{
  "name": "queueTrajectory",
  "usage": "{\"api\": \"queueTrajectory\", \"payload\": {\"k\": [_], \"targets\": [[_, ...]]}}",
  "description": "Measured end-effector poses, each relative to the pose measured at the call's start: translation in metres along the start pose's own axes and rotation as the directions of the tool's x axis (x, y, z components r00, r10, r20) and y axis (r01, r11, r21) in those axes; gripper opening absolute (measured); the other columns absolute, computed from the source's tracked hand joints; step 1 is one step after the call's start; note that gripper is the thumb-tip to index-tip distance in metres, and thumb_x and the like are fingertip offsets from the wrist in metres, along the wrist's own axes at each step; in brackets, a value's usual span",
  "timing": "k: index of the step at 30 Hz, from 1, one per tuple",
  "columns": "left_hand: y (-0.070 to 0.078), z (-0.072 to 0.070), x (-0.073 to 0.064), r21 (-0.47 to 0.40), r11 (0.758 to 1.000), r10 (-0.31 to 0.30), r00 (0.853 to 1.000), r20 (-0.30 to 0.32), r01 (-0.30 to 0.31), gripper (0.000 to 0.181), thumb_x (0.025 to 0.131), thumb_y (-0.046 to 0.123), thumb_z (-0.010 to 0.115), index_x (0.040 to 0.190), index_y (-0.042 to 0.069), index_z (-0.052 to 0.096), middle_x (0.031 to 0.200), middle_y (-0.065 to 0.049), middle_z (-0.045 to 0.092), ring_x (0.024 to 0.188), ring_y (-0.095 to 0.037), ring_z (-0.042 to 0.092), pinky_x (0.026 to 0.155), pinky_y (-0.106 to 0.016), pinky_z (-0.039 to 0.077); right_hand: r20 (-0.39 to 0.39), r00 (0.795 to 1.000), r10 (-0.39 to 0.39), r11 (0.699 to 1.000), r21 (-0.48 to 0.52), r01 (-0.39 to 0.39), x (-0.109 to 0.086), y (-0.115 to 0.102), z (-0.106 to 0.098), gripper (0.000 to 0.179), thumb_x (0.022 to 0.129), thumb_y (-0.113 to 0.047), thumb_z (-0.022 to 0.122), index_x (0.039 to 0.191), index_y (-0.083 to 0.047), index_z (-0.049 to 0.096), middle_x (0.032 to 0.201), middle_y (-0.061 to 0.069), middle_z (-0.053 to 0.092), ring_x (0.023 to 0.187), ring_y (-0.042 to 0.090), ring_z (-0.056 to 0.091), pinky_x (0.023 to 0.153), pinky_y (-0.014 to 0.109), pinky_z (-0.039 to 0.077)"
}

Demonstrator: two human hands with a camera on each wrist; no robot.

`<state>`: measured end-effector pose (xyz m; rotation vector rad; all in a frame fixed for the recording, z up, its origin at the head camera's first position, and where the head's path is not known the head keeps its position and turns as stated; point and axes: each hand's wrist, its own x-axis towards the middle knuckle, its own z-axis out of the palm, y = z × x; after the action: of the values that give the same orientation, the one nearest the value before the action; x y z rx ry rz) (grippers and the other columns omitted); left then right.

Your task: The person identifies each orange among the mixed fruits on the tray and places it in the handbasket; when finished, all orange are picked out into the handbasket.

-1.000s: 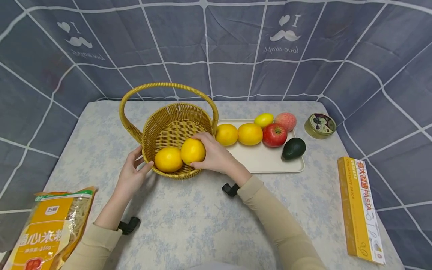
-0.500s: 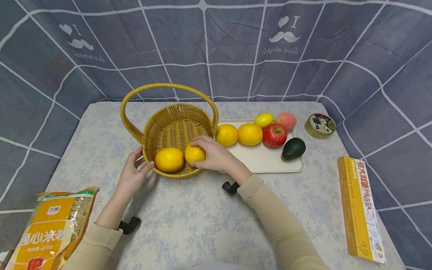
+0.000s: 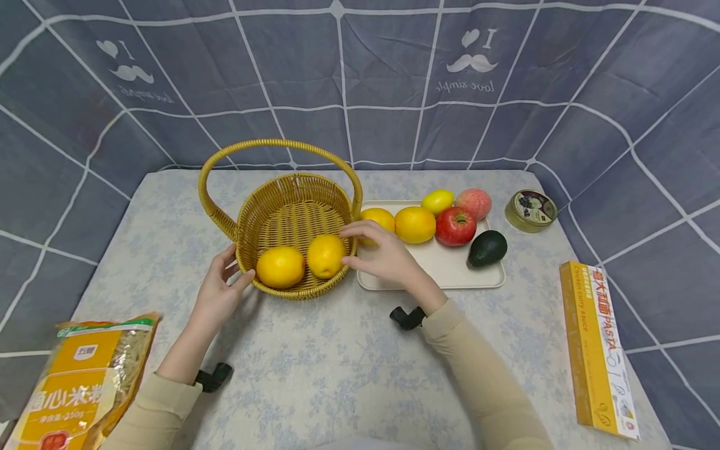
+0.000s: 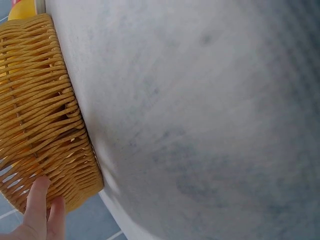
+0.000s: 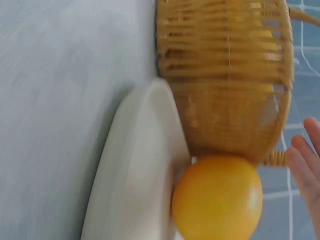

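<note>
Inside the woven basket (image 3: 298, 215) lie two large yellow lemon-like fruits, a left one (image 3: 280, 267) and a right one (image 3: 326, 255). My left hand (image 3: 220, 287) holds the basket at its front left, thumb at the rim and fingers against the outer wall; its fingers (image 4: 37, 200) show on the weave in the left wrist view. Beside the basket's right rim hovers my right hand (image 3: 385, 256), thumb and fingers spread with nothing between them. It overlaps a similar yellow fruit (image 5: 217, 200) that sits at the left end of the cream tray (image 3: 371, 282).
Also on the tray are another large yellow fruit (image 3: 415, 225), a small lemon (image 3: 437, 202), a peach (image 3: 474, 204), a red apple (image 3: 455, 226) and an avocado (image 3: 487, 249). A round tin (image 3: 531, 210), a pasta box (image 3: 599, 350) and a noodle bag (image 3: 84, 381) lie around.
My right hand has lowered a yellow fruit into the basket beside the other one, let go of it and drawn back to the right. My left hand has stayed at the basket.
</note>
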<state>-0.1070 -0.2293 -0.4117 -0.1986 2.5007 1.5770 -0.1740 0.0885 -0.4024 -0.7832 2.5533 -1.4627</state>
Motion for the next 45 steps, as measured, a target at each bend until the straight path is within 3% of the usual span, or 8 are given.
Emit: {"api": "queueTrajectory", "payload": {"k": [6,12,20,27,39,45], "targets": [[0.000,0.000,0.001,-0.005,1.000,0.007,1.000,0.004,-0.007,0.077,0.103,0.023,0.052,0.160,0.012,0.001,0.163,-0.017,0.014,0.148,-0.039,0.024,0.112,-0.057,0.037,-0.096,0.995,0.041,0.998,0.045,-0.037,-0.014,0.015,-0.024,0.043,0.084,-0.015,0.079,0.123,-0.006,0.066,0.131,0.006,0.061,0.124,0.023,0.055,0.110,0.040,0.043],[0.000,0.000,0.000,0.002,1.000,0.019,1.000,0.009,-0.019,0.077,0.103,0.025,0.052,0.159,0.010,0.001,0.163,-0.018,0.015,0.147,-0.040,0.025,0.111,-0.057,0.037,-0.192,0.975,0.112,0.991,-0.050,-0.124,-0.024,0.033,-0.057,0.045,0.084,-0.020,0.078,0.125,-0.006,0.064,0.131,0.007,0.062,0.126,0.026,0.054,0.112,0.045,0.041],[0.000,-0.001,0.000,0.019,1.000,0.023,1.000,0.005,-0.023,0.076,0.103,0.026,0.051,0.160,0.011,0.001,0.163,-0.018,0.016,0.146,-0.039,0.026,0.110,-0.055,0.039,-0.244,0.943,0.228,0.950,-0.158,-0.270,-0.024,0.051,-0.091,0.055,0.086,-0.028,0.077,0.135,-0.011,0.057,0.139,0.010,0.056,0.131,0.031,0.048,0.114,0.050,0.036],[-0.001,-0.002,0.000,0.012,1.000,0.025,1.000,0.007,-0.025,0.077,0.103,0.025,0.052,0.159,0.010,0.001,0.163,-0.018,0.015,0.147,-0.040,0.025,0.111,-0.056,0.038,-0.215,0.937,0.275,0.936,-0.161,-0.312,-0.017,0.058,-0.100,0.064,0.086,-0.034,0.077,0.140,-0.011,0.053,0.143,0.009,0.053,0.136,0.030,0.044,0.117,0.049,0.032],[0.000,-0.001,-0.001,0.006,0.999,0.034,0.999,0.006,-0.034,0.077,0.103,0.025,0.052,0.159,0.010,0.001,0.163,-0.019,0.015,0.146,-0.041,0.025,0.110,-0.057,0.038,-0.094,0.940,0.328,0.894,-0.291,-0.341,0.000,0.062,-0.101,0.073,0.080,-0.038,0.079,0.143,-0.015,0.050,0.151,0.010,0.042,0.138,0.032,0.040,0.114,0.054,0.034],[0.001,-0.001,-0.002,0.013,0.999,0.034,0.999,0.000,-0.034,0.077,0.103,0.025,0.052,0.159,0.008,0.002,0.162,-0.019,0.016,0.146,-0.041,0.026,0.110,-0.057,0.039,-0.060,0.930,0.361,0.874,-0.326,-0.361,0.004,0.062,-0.097,0.078,0.079,-0.038,0.080,0.146,-0.013,0.047,0.151,0.013,0.042,0.138,0.033,0.040,0.115,0.055,0.033]]}}
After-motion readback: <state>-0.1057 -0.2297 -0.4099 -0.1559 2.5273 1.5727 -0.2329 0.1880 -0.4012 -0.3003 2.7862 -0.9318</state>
